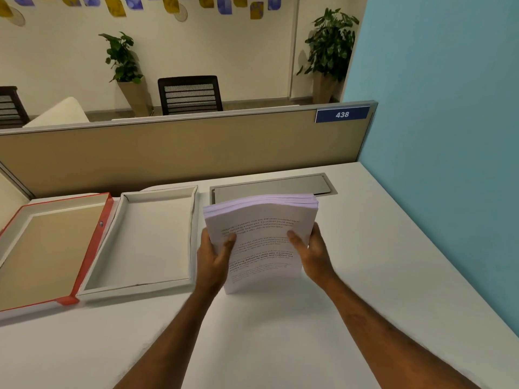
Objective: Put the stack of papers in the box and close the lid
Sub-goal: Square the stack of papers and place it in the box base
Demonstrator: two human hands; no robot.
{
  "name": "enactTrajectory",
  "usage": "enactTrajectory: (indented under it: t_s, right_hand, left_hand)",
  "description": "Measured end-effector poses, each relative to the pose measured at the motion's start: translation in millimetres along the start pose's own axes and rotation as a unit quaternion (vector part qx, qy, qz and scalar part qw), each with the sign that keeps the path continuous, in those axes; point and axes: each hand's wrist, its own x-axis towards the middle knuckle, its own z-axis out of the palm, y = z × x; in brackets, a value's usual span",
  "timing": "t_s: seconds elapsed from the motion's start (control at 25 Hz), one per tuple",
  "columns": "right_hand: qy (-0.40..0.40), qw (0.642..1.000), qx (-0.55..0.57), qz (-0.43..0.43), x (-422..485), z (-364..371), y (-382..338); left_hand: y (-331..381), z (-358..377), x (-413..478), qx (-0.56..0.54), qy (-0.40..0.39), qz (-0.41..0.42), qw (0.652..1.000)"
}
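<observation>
Head view, paper stack (261, 237) upright on its short edge, long axis vertical, clamped between left hand (214, 258) and right hand (313, 255).

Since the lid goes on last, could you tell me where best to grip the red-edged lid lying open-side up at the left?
Probably the long red side rim of the red-edged cardboard lid, plus the opposite rim, reaching from above. It lies inside-up beside the white box tray, so it needs flipping; its raised rims offer edges to pinch.
</observation>
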Motion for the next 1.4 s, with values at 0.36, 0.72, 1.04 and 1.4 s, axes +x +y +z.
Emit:
enactTrajectory:
  t_s: [0.36,0.72,1.04,1.4]
  right_hand:
    - [0.044,0.998,0.038,-0.030,-5.7,9.8,4.3]
    - [0.012,0.998,-0.060,0.007,-15.0,8.8,39.6]
    - [-0.033,0.987,-0.149,0.054,-6.2,2.0,64.3]
    - [0.002,0.990,-0.126,0.066,18.3,49.5,21.6]
  left_hand:
    - [-5.5,8.3,-12.7,-0.004,0.038,0.077,0.996]
    - [-54.1,0.0,-24.9,0.046,0.013,0.005,0.999]
    - [-95.8,-15.0,-33.8,0.111,-0.065,-0.059,0.990]
    - [-66.2,-53.0,28.2,0.161,-0.020,-0.077,0.984]
